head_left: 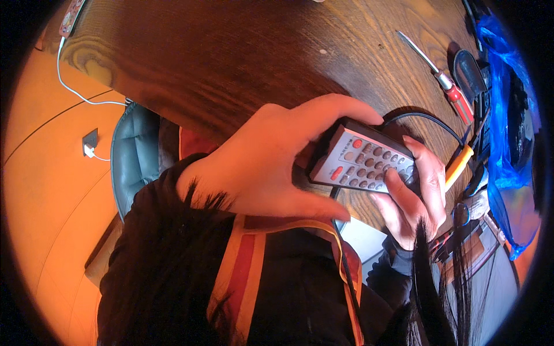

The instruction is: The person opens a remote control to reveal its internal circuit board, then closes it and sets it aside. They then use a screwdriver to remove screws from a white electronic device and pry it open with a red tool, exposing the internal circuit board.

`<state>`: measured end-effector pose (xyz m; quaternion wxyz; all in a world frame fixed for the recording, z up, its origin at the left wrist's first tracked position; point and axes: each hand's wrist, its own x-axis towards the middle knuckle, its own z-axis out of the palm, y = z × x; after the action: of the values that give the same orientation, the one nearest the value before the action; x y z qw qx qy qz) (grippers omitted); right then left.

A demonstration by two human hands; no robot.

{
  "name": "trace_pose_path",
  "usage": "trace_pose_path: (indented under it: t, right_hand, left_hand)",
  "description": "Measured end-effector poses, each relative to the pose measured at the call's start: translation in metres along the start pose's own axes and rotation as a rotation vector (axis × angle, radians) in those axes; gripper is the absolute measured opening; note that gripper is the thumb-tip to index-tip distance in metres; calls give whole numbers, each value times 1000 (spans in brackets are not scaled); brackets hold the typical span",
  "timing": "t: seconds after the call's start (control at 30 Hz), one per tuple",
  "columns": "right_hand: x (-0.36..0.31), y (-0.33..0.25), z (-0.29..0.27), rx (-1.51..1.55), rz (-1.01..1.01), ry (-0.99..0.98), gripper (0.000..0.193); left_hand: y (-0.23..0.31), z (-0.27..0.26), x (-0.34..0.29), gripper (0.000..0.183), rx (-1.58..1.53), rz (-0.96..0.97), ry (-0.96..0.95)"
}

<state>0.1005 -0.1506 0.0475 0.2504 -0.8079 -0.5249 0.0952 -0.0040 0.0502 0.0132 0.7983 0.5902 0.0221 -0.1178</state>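
My right hand grips a small remote control at its right end, with a finger or thumb lying over the buttons. The remote has a silver face with rows of round grey buttons, a few red ones, and dark sides; it is held tilted above the table. My left hand curves around the remote's left end, thumb and index finger spread wide. The index fingertip reaches the far edge of the remote; whether it touches cannot be made out. The thumb is clear of the remote.
On the wooden table lie a red-handled screwdriver, a dark oval object and a yellow-handled tool with a black cable. A blue plastic bag is at the right edge. A dark padded chair stands left.
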Motion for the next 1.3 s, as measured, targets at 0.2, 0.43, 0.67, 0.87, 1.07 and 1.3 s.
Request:
trace_pose_path:
  t: [0.2, 0.43, 0.67, 0.87, 1.07, 1.3]
  right_hand:
    - [-3, 0, -4, -68, 14, -78, 34]
    - [-2, 5, -5, -126, -141, -56, 47]
    - [-10, 9, 2, -64, 156, 197, 40]
    - [-15, 9, -15, -12, 78, 91, 29]
    - [-15, 11, -13, -17, 47, 109, 28]
    - [-16, 11, -13, 12, 1, 107, 25]
  left_hand:
    - [-1, 5, -1, 56, -111, -15, 80]
    - [-2, 6, -1, 47, -53, 56, 112]
    - [-5, 7, 3, 39, 68, 150, 21]
    - [-10, 14, 2, 39, 34, 185, 13]
    - [-16, 19, 2, 44, 166, 353, 91]
    - [-25, 21, 0, 37, 205, 458, 107]
